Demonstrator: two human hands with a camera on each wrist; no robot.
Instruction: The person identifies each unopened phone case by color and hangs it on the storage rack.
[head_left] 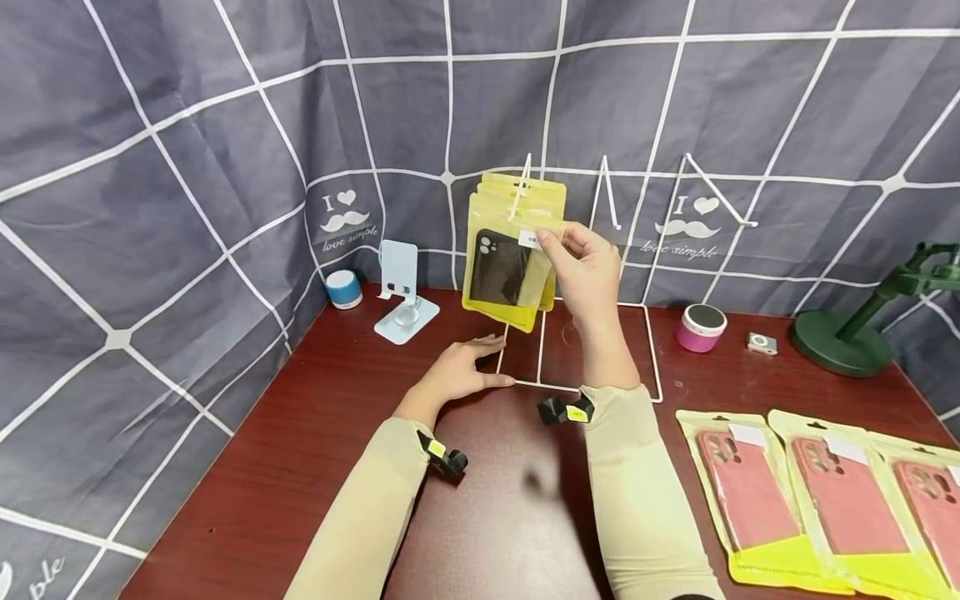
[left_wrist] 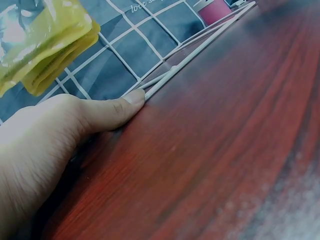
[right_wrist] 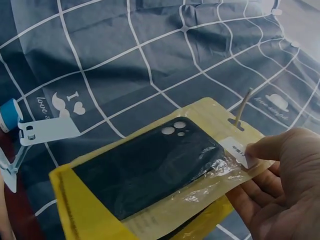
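Head camera looks down; close wrist views share the cloth point(left_wrist: 140, 37).

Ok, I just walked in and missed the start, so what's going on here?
A person's right hand pinches the label end of a bagged black phone case, whose hanging slot is on the left prong of a white wire rack. More yellow packaging shows behind it. The left hand touches the rack's base. Three bagged pink phone cases lie on the table to the right.
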